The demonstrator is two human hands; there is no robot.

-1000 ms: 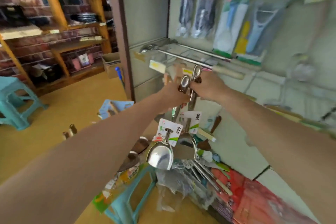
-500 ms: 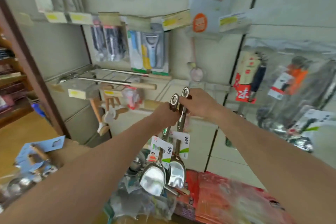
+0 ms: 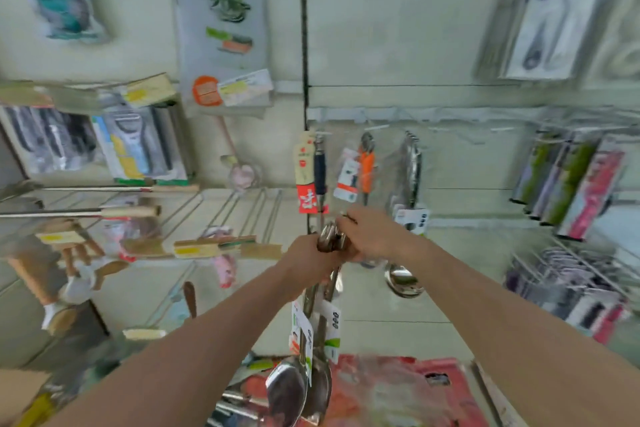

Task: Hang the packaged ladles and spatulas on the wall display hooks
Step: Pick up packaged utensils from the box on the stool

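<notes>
Steel rail (image 3: 450, 113) ahead had bare wall (image 3: 467, 166) beneath; left hand (image 3: 308, 258) clenched two shiny, tagged ladles (image 3: 287, 392) by the handles, right hand (image 3: 374, 236) pinched their tops.

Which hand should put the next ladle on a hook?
Right hand, likely: it grips the two ladles at their handle tops, just below the hanging ladles. Left hand grips lower, steadying them.

One head-worn view — forward, close on the wall display (image 3: 398, 45)
</notes>
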